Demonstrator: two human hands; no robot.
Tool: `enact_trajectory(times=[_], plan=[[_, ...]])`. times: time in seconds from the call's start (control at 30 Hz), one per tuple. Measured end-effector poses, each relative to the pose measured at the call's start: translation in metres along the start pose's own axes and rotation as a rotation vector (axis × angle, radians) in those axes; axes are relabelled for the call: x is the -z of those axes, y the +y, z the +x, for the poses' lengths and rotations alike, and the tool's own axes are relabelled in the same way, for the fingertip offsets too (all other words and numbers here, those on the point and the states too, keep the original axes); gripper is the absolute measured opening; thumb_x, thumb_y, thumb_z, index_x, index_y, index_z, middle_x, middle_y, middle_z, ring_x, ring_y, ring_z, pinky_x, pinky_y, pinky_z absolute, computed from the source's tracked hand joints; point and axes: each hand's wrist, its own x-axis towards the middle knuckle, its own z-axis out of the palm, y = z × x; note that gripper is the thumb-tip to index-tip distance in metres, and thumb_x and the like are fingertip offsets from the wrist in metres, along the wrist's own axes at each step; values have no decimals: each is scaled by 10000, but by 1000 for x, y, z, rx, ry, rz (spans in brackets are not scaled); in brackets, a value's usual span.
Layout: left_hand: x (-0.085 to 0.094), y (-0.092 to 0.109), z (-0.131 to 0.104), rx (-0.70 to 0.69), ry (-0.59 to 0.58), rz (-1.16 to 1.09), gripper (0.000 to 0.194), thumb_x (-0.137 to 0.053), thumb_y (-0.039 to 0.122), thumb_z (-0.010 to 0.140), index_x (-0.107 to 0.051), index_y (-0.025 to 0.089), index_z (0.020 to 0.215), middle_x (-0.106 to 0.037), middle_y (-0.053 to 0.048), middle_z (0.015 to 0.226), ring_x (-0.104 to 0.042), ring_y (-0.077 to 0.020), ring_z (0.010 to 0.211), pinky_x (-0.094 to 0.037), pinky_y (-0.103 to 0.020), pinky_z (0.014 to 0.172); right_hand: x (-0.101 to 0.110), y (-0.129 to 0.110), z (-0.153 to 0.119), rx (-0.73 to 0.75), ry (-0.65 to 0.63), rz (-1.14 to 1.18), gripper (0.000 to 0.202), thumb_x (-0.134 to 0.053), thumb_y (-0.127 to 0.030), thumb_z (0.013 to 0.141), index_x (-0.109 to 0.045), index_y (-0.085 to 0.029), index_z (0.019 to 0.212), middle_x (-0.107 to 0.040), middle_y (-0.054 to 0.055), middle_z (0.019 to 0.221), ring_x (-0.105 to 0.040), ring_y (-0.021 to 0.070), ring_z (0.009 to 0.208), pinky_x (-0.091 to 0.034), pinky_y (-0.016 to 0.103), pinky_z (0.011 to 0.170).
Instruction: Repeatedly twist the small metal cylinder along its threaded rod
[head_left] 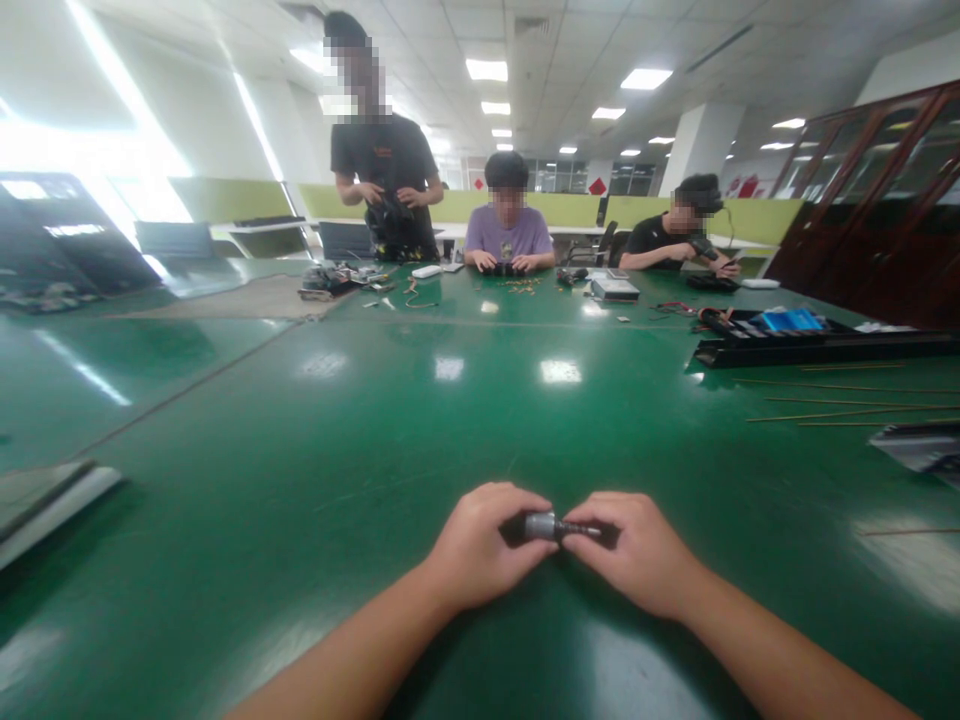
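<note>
Down at the near side of the green surface (360, 420), roughly in the middle, both hands are on one small grey cylindrical part (541, 526). Left hand (480, 545) has the fat grey end pinched between thumb and fingers, right hand (637, 550) has its fingertips closed around the thin dark shaft (579, 529) sticking out the other end. It's lying sideways, and I can't tell if it's touching the surface or just above it.

Container-wise, off to the right there's a long black tray (750, 353) with a bright blue piece (793, 320) in it, plus some reddish wires (716, 318) bunched at its left end. Whatever else is in there is too blurry to call. Some thin rods (840, 402) lie just in front of it, and a silvery packet (915, 445) sits by the right edge, contents unreadable. Farther back there's a pale flat box (615, 289), can't see inside, and a brown cabinet (892, 215) with dark glass doors, same deal.
</note>
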Motion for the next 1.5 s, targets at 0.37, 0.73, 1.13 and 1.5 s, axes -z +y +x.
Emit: enact_trajectory(times=[0.37,0.73,1.13,1.5], plan=[[1,1,1,5,3,-7,269,-789,237,727,-706,232,983,-736,-8,913,-669,-178,833,-500,-310,794,1,-1,0,-37,-4,-8,80,-679,-230,848,-758,-222,836,-700,-1,753,-609,147,684,-399,266,640],[2,1,1,12,15,-12,263,-776,265,740,-709,217,990,-738,-34,922,-671,-188,832,-511,-319,801,2,-2,-1,-31,-6,-39,128,-649,-266,880,-770,-225,891,-692,17,755,-598,156,679,-400,269,634],[3,2,0,24,22,-8,259,-782,264,737,-711,219,982,-737,-22,906,-672,-179,819,-509,-307,777,2,1,0,4,16,-14,111,-668,-216,852,-767,-232,899,-709,12,795,-621,154,707,-420,262,646],[2,2,1,29,25,-10,259,-784,254,724,-714,212,970,-733,-36,895,-670,-185,812,-511,-307,769,3,-2,0,-22,16,-30,116,-648,-241,865,-760,-210,873,-704,24,775,-619,164,694,-424,275,645]])
